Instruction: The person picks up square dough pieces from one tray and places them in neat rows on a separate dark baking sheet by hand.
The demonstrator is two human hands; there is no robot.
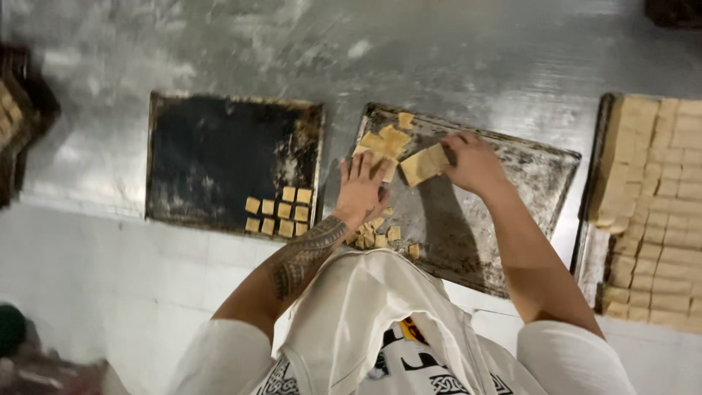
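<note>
My left hand (360, 189) lies flat, fingers spread, on a dark baking tray (512, 205) in the middle, touching a pile of tan dough pieces (384, 143). Over the same tray, my right hand (472, 162) grips a strip of tan dough squares (423, 164). Small loose dough cubes (376, 238) lie near my left wrist at the tray's front edge.
A black tray (212, 157) to the left holds several small dough squares (279, 211) in rows at its near right corner. A tray (594, 183) on the right is packed with scored tan dough slabs (658, 212). All rest on a steel table (439, 51). Another dark tray (18, 117) sits far left.
</note>
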